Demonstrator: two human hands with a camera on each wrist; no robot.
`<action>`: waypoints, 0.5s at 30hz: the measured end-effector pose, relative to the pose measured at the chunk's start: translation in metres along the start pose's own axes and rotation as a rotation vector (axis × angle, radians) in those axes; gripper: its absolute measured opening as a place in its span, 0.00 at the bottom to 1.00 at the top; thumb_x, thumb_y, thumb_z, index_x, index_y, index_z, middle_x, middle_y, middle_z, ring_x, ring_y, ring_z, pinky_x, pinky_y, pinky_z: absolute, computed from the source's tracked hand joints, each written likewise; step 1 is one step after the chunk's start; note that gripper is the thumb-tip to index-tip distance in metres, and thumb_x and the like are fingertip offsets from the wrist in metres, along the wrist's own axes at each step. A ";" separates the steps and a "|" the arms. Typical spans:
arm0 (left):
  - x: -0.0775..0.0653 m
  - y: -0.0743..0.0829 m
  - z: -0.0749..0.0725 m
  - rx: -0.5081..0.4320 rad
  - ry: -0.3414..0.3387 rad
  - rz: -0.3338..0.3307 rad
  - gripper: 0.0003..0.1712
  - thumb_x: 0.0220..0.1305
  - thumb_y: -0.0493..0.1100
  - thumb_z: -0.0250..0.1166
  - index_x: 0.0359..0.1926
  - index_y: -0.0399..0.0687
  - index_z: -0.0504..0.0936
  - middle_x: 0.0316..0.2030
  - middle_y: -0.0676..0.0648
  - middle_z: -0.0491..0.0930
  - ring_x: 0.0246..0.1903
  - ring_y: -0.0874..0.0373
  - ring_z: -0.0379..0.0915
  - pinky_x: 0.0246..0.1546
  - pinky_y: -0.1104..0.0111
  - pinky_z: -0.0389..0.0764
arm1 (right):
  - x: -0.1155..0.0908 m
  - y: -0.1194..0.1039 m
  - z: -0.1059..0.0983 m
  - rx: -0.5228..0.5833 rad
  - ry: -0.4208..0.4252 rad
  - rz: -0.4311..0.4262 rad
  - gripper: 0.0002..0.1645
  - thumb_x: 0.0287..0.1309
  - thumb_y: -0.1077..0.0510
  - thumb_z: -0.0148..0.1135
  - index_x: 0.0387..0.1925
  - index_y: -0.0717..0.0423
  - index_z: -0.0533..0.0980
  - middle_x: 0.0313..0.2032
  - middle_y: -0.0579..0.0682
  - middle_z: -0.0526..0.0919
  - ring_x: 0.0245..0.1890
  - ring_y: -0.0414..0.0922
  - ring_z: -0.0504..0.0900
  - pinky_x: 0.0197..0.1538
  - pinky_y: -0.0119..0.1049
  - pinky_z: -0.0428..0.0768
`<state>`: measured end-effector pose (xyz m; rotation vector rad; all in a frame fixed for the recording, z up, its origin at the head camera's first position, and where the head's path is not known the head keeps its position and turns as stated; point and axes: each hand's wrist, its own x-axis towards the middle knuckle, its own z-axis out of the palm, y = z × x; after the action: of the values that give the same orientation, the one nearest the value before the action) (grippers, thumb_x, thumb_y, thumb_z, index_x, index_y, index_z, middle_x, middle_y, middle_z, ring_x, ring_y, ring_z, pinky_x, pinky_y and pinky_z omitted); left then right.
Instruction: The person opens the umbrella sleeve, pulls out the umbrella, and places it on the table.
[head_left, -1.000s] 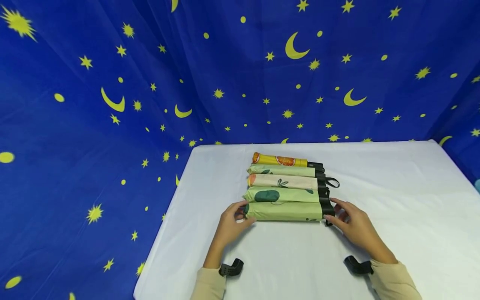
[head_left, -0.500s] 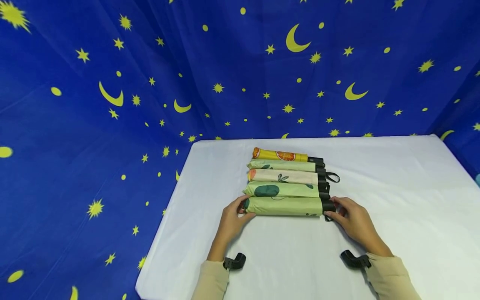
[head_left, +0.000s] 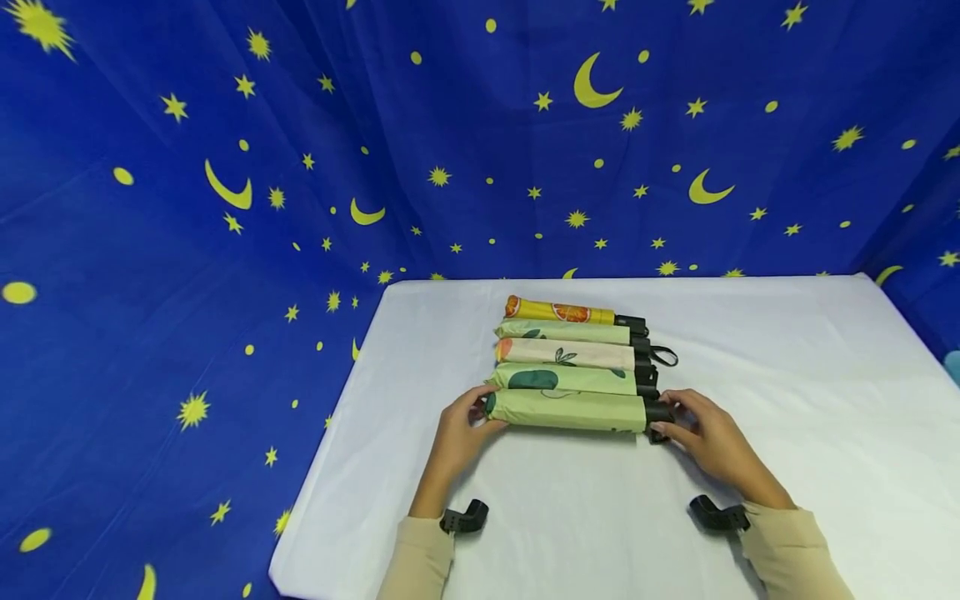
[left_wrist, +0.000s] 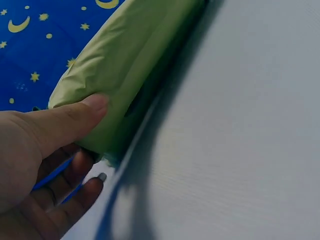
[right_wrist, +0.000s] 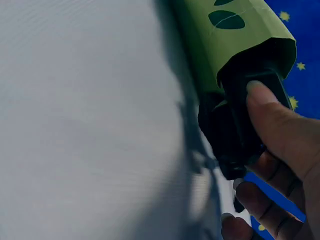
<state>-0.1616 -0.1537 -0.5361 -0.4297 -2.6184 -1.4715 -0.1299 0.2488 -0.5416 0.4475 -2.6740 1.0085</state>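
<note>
A folded green umbrella lies nearest the person, at the front of a row of folded umbrellas. The left hand pinches its tip end, with the thumb on the fabric in the left wrist view. At the other end the right hand grips the black handle, its thumb pressed on the handle's flat side. Under this umbrella a shadow falls on the white tabletop. Right behind it lies another green umbrella with a dark green avocado-like shape printed on it.
Farther back in the row are a cream umbrella, a pale green umbrella and a yellow umbrella with orange slices. A black strap loop sticks out to the right. White cloth covers the table, and a blue starry curtain stands behind.
Both hands have closed in on the ends of the front umbrella. Its handle end has shifted slightly, and more shadow shows beneath it. The other umbrellas keep their places; the head view has tilted a little.
</note>
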 end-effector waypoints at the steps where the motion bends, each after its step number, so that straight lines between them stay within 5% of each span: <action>1: 0.001 0.002 -0.002 0.003 -0.002 0.005 0.31 0.56 0.40 0.79 0.62 0.51 0.81 0.50 0.50 0.82 0.48 0.55 0.78 0.51 0.64 0.82 | 0.001 -0.001 -0.003 0.017 -0.005 0.006 0.21 0.60 0.57 0.75 0.53 0.54 0.79 0.46 0.49 0.82 0.35 0.42 0.77 0.37 0.40 0.77; 6: 0.003 0.017 -0.013 0.054 -0.012 0.031 0.32 0.58 0.44 0.78 0.63 0.54 0.80 0.54 0.53 0.80 0.52 0.57 0.75 0.52 0.59 0.81 | 0.003 -0.011 -0.016 0.130 -0.018 0.020 0.19 0.63 0.60 0.72 0.53 0.51 0.75 0.47 0.50 0.83 0.32 0.38 0.76 0.33 0.31 0.75; 10: 0.001 0.030 -0.025 0.054 -0.023 0.058 0.32 0.60 0.47 0.76 0.65 0.58 0.78 0.59 0.56 0.78 0.58 0.58 0.73 0.57 0.56 0.78 | 0.006 -0.022 -0.028 0.304 -0.051 0.003 0.19 0.69 0.65 0.64 0.57 0.56 0.70 0.48 0.51 0.86 0.42 0.36 0.82 0.42 0.25 0.78; 15: 0.000 0.046 -0.042 -0.258 -0.107 0.062 0.32 0.64 0.41 0.73 0.68 0.52 0.74 0.59 0.48 0.77 0.57 0.54 0.78 0.54 0.62 0.81 | 0.008 -0.042 -0.047 0.538 -0.074 0.033 0.21 0.73 0.67 0.57 0.63 0.62 0.65 0.51 0.50 0.84 0.48 0.39 0.83 0.45 0.29 0.81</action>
<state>-0.1500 -0.1664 -0.4760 -0.6242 -2.4729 -1.8208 -0.1166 0.2485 -0.4799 0.5467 -2.4481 1.7566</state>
